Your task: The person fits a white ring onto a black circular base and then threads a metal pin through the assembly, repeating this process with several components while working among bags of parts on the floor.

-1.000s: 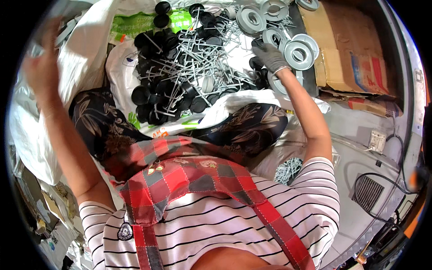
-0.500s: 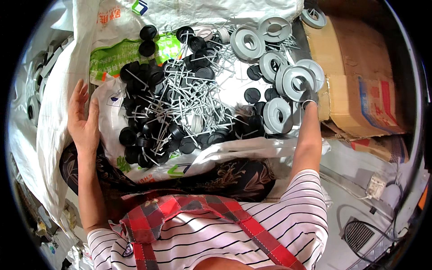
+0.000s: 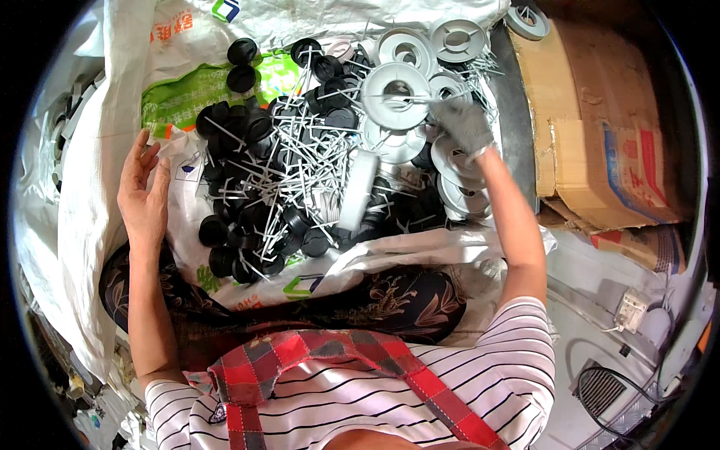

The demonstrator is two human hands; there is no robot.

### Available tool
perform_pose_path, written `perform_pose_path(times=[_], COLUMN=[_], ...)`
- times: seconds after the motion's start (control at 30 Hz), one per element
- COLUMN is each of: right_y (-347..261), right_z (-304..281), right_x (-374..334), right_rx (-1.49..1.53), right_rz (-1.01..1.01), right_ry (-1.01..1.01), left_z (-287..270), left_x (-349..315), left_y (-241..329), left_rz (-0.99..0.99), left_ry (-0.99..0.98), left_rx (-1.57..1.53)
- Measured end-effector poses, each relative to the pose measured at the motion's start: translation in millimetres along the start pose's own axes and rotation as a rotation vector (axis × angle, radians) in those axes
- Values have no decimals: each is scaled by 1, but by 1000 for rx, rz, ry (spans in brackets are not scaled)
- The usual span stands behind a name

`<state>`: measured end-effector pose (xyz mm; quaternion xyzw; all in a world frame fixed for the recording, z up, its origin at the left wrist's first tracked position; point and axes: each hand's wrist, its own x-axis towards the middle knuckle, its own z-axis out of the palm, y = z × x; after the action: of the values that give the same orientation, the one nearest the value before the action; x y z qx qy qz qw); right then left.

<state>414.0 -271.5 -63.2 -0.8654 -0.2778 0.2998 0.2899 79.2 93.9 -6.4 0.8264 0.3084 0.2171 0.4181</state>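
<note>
Red and grey checked cloth makes up the apron [image 3: 300, 349], worn over a striped shirt [image 3: 337, 397]. Beyond it, dark patterned trousers [image 3: 409, 300] are partly covered by the near edge of a white sack [image 3: 427, 247]. At the sack's left side the bare left hand [image 3: 144, 201] is held up, fingers loosely parted and pointed away from the body, with nothing seen in them; the nearest black caps [image 3: 214, 230] lie to its right, apart from it.

Over the middle of the sack, grey nails [image 3: 300, 172] are strewn among the caps. At their right side an edge-on ring [image 3: 358, 191] is stood, its long axis run from near to far, the far end tilted a little to the right.

Farther off, the gloved right hand [image 3: 459, 126] is blurred, so whether its fingers are clenched or closed on anything cannot be told. Directly left of its fingertips lies the flat ring [image 3: 397, 117], its round face turned up, its right rim at or just beside the glove. Both rings lie leftward of these fingers, the edge-on one also nearer the body; by either, the right hand is much the closer.
</note>
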Motion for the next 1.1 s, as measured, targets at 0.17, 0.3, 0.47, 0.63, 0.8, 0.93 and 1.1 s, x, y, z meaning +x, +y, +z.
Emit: perform_pose_path(times=[0.17, 0.3, 0.47, 0.63, 0.8, 0.93, 1.1], right_y=[62, 99, 91, 83, 72, 0, -71], right_z=[-49, -32, 4, 40, 106, 143, 69], right_x=[126, 192, 199, 170, 111, 22, -9], right_rx=[-509, -348, -142, -203, -443, -362, -833], right_rz=[257, 305, 274, 265, -162, -265, -527], right_ry=[370, 414, 284, -142, -230, -270, -262], left_z=[19, 16, 16, 15, 15, 27, 26], left_x=[4, -1, -7, -12, -16, -23, -29], left_y=[21, 16, 12, 25, 25, 18, 18], left_rz=[171, 155, 28, 35, 97, 71, -9], left_ry=[-161, -195, -225, -229, -241, -298, -419], left_rx=[204, 241, 223, 149, 123, 57, 209])
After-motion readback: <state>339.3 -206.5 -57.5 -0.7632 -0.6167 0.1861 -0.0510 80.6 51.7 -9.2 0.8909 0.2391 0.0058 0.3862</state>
